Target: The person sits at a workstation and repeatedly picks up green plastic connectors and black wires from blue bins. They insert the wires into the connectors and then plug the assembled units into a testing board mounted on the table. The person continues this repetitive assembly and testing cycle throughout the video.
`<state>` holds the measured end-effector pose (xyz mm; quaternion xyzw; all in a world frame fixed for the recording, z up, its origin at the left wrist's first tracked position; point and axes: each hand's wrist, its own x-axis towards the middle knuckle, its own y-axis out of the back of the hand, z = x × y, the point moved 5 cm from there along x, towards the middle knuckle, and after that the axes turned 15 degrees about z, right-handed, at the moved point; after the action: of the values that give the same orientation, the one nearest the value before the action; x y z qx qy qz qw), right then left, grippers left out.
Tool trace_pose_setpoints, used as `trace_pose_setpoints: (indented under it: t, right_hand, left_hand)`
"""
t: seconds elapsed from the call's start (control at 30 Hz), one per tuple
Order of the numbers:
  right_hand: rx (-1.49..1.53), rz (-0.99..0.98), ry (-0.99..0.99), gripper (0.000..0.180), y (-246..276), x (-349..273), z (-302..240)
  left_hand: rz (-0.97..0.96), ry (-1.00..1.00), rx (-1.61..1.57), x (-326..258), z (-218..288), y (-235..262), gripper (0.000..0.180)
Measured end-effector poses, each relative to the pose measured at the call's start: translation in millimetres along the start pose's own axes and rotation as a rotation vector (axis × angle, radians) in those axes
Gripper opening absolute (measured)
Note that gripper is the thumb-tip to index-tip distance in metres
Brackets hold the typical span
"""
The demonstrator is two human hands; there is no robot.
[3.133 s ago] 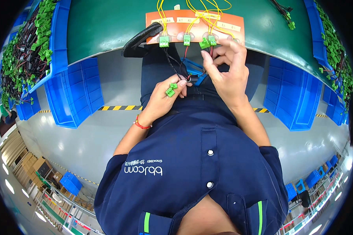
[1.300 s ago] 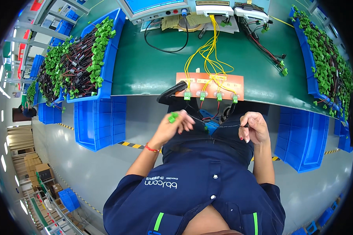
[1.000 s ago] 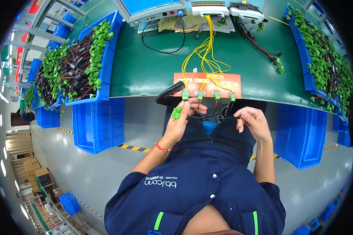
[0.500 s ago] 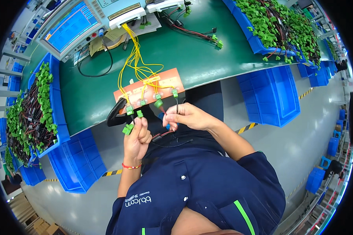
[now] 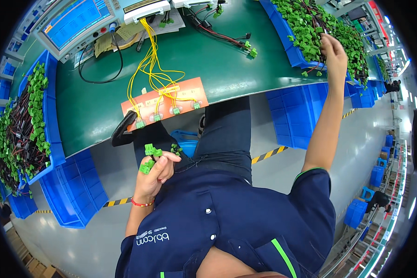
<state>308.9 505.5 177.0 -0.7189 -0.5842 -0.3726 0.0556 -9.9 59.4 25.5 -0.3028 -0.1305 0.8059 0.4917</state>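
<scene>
My left hand [image 5: 154, 178], in front of my torso, is closed on a wire harness with green connectors [image 5: 150, 150] that stick out past the fingers. My right hand [image 5: 334, 52] is stretched far out to the blue bin [image 5: 292, 46] at the upper right. Its fingers are curled at the heap of green-ended wire harnesses [image 5: 306, 28] there; what lies between the fingertips cannot be made out. An orange test board [image 5: 164, 99] at the table's near edge holds green sockets [image 5: 176, 110], with yellow wires [image 5: 149, 60] running back from it.
A tester with a lit screen [image 5: 76, 23] stands at the back left. Another blue bin [image 5: 55, 116] full of harnesses sits on the left. A black handle-like part [image 5: 123, 129] juts from the board. A loose harness [image 5: 227, 39] lies on the green table [image 5: 102, 102].
My right hand has left the board and swung up to the right bin. Harnesses no longer hang from the board. My left hand has dropped slightly toward me, with green connectors still in it.
</scene>
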Motion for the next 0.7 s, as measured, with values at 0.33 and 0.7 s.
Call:
trace_pose_setpoints:
  t: [0.33,0.7]
  right_hand:
    - [-0.65,-0.111,0.12,0.042,-14.1,130.3,113.6]
    - [-0.597,0.175,0.325,0.045,11.2,184.4,63.5]
  left_hand:
    - [0.2,-0.084,0.388,-6.3,-6.1,-3.1,0.034]
    - [0.259,-0.122,0.361,-0.8,-0.7,-1.1,0.034]
